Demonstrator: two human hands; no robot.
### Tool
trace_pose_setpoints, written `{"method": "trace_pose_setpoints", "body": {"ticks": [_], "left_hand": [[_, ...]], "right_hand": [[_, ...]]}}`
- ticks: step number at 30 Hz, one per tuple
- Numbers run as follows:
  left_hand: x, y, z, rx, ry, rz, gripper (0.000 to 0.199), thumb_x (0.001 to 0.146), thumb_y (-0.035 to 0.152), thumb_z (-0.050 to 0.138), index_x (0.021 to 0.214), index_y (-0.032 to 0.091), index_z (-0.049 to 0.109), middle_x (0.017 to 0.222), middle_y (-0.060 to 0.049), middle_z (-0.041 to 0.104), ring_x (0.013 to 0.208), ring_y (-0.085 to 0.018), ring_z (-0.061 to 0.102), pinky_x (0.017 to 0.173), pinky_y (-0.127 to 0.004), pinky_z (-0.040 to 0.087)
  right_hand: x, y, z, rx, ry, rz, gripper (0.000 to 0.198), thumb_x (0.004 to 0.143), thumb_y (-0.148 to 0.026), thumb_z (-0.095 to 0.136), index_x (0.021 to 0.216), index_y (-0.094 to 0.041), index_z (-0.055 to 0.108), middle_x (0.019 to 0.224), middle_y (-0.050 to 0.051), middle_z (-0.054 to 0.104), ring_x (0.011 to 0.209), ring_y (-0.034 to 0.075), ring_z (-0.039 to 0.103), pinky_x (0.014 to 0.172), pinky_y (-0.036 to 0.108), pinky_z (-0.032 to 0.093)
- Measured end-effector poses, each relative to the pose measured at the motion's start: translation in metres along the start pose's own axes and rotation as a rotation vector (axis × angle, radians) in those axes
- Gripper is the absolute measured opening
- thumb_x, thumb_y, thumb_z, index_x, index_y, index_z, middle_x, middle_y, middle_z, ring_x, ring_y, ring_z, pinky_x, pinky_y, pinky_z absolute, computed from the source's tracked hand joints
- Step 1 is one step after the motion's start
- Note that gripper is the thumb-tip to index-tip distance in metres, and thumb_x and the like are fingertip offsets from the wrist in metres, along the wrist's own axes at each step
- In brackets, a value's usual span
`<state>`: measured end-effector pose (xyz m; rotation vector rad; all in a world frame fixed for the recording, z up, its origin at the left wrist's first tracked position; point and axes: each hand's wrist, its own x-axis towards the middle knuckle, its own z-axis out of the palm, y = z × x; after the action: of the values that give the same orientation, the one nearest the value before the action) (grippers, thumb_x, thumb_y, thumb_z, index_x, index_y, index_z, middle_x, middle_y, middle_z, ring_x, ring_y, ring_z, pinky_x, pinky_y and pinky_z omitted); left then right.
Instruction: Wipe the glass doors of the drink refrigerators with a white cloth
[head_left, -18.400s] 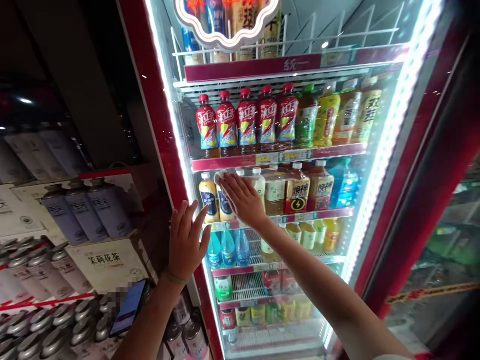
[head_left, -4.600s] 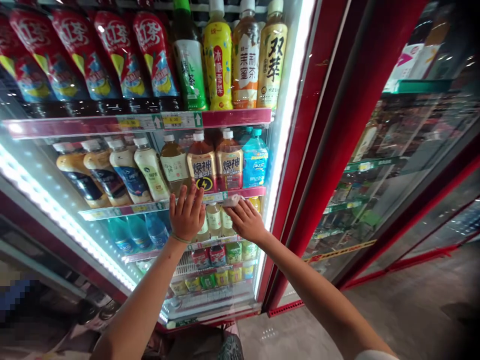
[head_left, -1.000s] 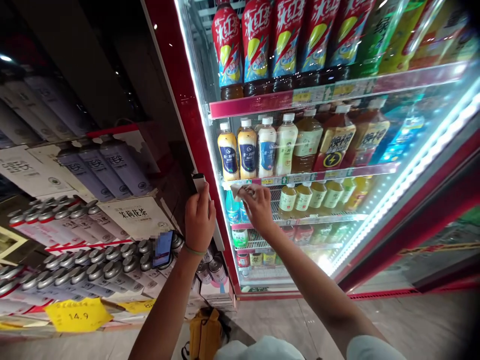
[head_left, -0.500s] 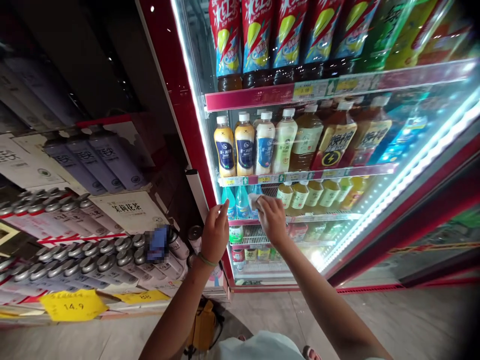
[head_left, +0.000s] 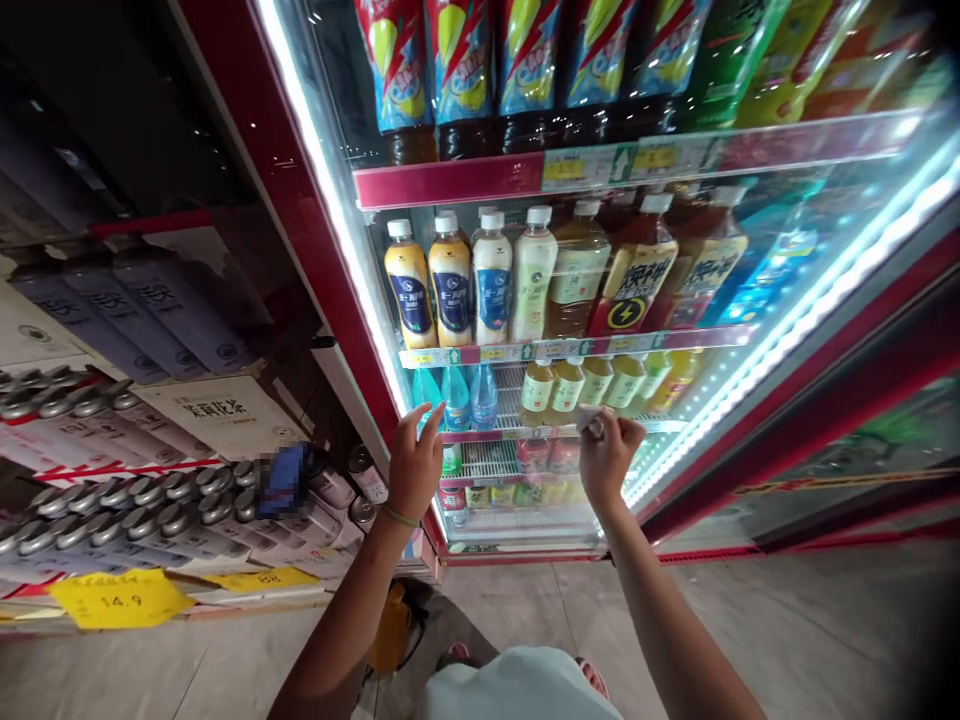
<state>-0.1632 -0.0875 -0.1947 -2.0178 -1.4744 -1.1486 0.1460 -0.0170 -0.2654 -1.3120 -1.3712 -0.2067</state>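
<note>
Crumpled white cloth (head_left: 590, 419) is pinched between thumb and fingers of right hand (head_left: 606, 465), in front of glass front of lit red-framed drinks cooler (head_left: 296, 215), lined up with pale-labelled tea bottles (head_left: 568, 388). Contact with glass can't be confirmed. Left hand (head_left: 414, 468) is raised near cooler's left edge, fingers loosely parted, tips overlapping blue bottles (head_left: 484, 398) in view; touch can't be told either. Milk tea bottles (head_left: 451, 290) are lined up one shelf above. Left of cooler: silver-topped cans (head_left: 146, 525) stacked in rows, yellow "14.9" price tag (head_left: 120, 600) mounted below.
</note>
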Motion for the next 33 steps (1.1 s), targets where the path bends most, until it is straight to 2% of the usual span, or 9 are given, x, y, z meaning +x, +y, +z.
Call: {"method": "trace_pose_setpoints", "body": {"ticks": [3,9,12,18,20,22,27,30,33], "left_hand": [[-0.003,0.014,0.014,0.01,-0.007,0.025,0.056,0.097,0.01,0.054,0.15,0.026,0.049,0.139,-0.014,0.056,0.137,-0.028,0.052,0.114,-0.053,0.05],[-0.005,0.039,0.031,0.038,-0.011,0.015,0.055,0.095,0.01,0.056,0.147,0.025,0.053,0.143,-0.016,0.054,0.144,-0.033,0.045,0.117,-0.057,0.045],[-0.004,0.047,0.038,0.053,-0.008,0.02,0.054,0.095,0.01,0.057,0.147,0.025,0.054,0.143,-0.016,0.052,0.145,-0.034,0.043,0.117,-0.058,0.045],[0.006,0.072,0.063,0.044,0.027,0.089,0.062,0.094,0.012,0.06,0.153,0.027,0.046,0.152,-0.018,0.043,0.154,-0.037,0.032,0.119,-0.06,0.042],[0.015,0.084,0.072,0.038,0.039,0.105,0.065,0.094,0.013,0.061,0.154,0.029,0.044,0.155,-0.017,0.042,0.155,-0.039,0.029,0.12,-0.061,0.04],[0.024,0.097,0.081,0.032,0.048,0.11,0.067,0.094,0.013,0.062,0.155,0.031,0.043,0.157,-0.016,0.041,0.156,-0.039,0.027,0.121,-0.062,0.038],[0.043,0.134,0.105,0.029,0.076,0.141,0.065,0.094,0.015,0.063,0.155,0.029,0.045,0.158,-0.017,0.041,0.158,-0.038,0.024,0.125,-0.063,0.031],[0.048,0.153,0.119,0.036,0.075,0.122,0.063,0.095,0.016,0.062,0.154,0.031,0.046,0.159,-0.016,0.042,0.159,-0.037,0.021,0.126,-0.065,0.026],[0.049,0.166,0.135,0.063,0.052,0.083,0.06,0.095,0.021,0.063,0.153,0.032,0.048,0.162,-0.016,0.039,0.161,-0.039,0.012,0.126,-0.07,0.019]], "right_hand": [[0.002,-0.013,0.005,0.064,0.012,-0.056,0.03,0.094,-0.018,0.051,0.121,-0.021,0.063,0.107,0.012,0.054,0.096,0.025,0.056,0.079,0.041,0.053],[-0.034,-0.072,0.039,0.158,-0.188,-0.325,0.028,0.096,-0.019,0.057,0.107,-0.04,0.074,0.1,0.002,0.067,0.084,0.021,0.064,0.072,0.035,0.06],[-0.014,-0.04,0.019,0.139,-0.11,-0.281,0.027,0.094,-0.017,0.058,0.103,-0.037,0.074,0.102,0.004,0.066,0.086,0.021,0.063,0.073,0.036,0.06],[0.083,0.095,-0.063,-0.023,0.307,0.065,0.036,0.087,-0.01,0.043,0.119,-0.018,0.058,0.11,0.01,0.045,0.101,0.023,0.054,0.086,0.041,0.051],[0.093,0.105,-0.07,-0.059,0.369,0.103,0.039,0.086,-0.01,0.042,0.124,-0.018,0.053,0.112,0.01,0.042,0.1,0.023,0.052,0.089,0.043,0.049],[0.083,0.089,-0.059,-0.072,0.343,0.069,0.035,0.088,-0.012,0.044,0.121,-0.021,0.052,0.11,0.01,0.046,0.103,0.026,0.052,0.09,0.046,0.049],[0.041,0.041,-0.032,-0.052,0.047,-0.206,0.023,0.09,-0.018,0.061,0.11,-0.029,0.059,0.113,0.007,0.058,0.107,0.026,0.057,0.094,0.042,0.052],[0.063,0.08,-0.057,-0.076,0.045,-0.226,0.023,0.089,-0.014,0.058,0.107,-0.029,0.059,0.112,0.006,0.056,0.104,0.024,0.056,0.092,0.039,0.052],[0.106,0.145,-0.093,-0.138,0.215,-0.079,0.026,0.088,-0.011,0.047,0.11,-0.023,0.052,0.111,0.01,0.047,0.105,0.027,0.048,0.093,0.047,0.047]]}}
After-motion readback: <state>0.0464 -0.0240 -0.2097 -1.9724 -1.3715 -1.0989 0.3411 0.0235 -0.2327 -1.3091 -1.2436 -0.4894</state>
